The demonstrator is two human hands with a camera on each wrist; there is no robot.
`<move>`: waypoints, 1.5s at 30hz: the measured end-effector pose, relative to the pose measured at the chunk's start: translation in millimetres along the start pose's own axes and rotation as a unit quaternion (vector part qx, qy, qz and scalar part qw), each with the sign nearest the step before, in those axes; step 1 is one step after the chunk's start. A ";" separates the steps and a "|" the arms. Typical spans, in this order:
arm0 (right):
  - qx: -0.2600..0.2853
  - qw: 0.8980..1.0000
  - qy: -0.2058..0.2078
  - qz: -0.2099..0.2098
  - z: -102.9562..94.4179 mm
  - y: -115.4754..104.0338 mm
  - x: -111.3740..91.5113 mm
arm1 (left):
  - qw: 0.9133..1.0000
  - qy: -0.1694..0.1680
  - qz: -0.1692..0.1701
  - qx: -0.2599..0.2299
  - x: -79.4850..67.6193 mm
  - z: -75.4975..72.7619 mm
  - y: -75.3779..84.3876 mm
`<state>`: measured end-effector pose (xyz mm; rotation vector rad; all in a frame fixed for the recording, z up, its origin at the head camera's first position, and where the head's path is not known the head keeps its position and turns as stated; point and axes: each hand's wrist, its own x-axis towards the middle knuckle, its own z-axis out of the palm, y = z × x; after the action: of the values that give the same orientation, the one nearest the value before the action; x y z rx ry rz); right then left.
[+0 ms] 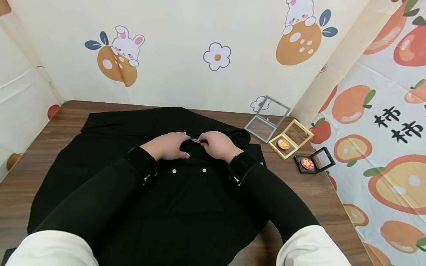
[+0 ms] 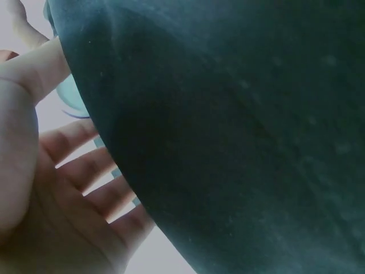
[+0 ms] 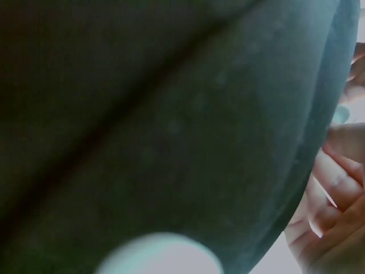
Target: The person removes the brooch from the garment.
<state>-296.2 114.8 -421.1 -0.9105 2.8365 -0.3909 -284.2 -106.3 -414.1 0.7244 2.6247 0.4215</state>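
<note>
A black garment (image 1: 173, 207) with white buttons, apparently a shirt, lies spread on the wooden table. Over its upper middle, my right hand (image 1: 219, 145) pinches a small round badge (image 1: 195, 140), seen nearly edge-on with a blue-purple rim. My left hand (image 1: 168, 146) is at the badge's other side, fingers extended and thumb apart, its fingertips close to the rim. In the left wrist view, dark cloth covers most of the picture and partly hides the left hand (image 2: 68, 200) and the pale disc. Dark cloth also fills most of the right wrist view, with the right hand (image 3: 336, 211) at its edge.
At the right stand several open display cases: a grey clear one (image 1: 261, 128), a gold-framed one (image 1: 279, 150) holding an orange badge (image 1: 283, 144), and a black one (image 1: 301, 170) with a red badge (image 1: 307, 163). Printed cloth walls border the table (image 1: 299, 199).
</note>
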 end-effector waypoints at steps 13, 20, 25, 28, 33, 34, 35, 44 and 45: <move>0.144 0.988 0.017 0.057 0.9 15.0 4.3 | 1.000 0.018 0.018 -0.011 2.3 0.5 -6.3; 0.208 0.975 0.020 0.070 1.7 22.1 8.3 | 0.999 0.034 0.023 -0.022 3.5 0.2 -5.0; 0.219 0.973 0.021 0.068 4.2 27.5 13.3 | 0.998 0.041 0.027 -0.030 5.2 0.1 -3.7; 0.214 0.975 0.019 0.061 5.4 29.3 17.0 | 0.999 0.038 0.029 -0.022 7.3 -0.1 -2.9; 0.202 0.977 0.014 0.067 5.7 29.1 22.1 | 0.999 0.028 0.022 -0.010 11.6 -0.7 -0.7; 0.199 0.977 0.014 0.073 5.9 28.7 22.8 | 0.999 0.027 0.019 -0.010 12.5 -0.7 -0.5; 0.197 0.977 0.016 0.080 5.9 28.2 23.5 | 0.999 0.026 0.018 -0.010 13.6 -0.6 -0.4; 0.204 0.968 0.051 0.138 5.7 21.2 23.6 | 1.000 0.021 0.013 -0.010 21.8 3.0 -5.6; 0.201 0.968 0.054 0.137 5.7 21.2 23.4 | 1.000 0.020 0.013 -0.010 22.2 3.4 -6.0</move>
<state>-325.6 116.5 -433.8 -0.4228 2.7616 -0.9547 -302.9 -98.7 -425.6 0.7528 2.6477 0.4743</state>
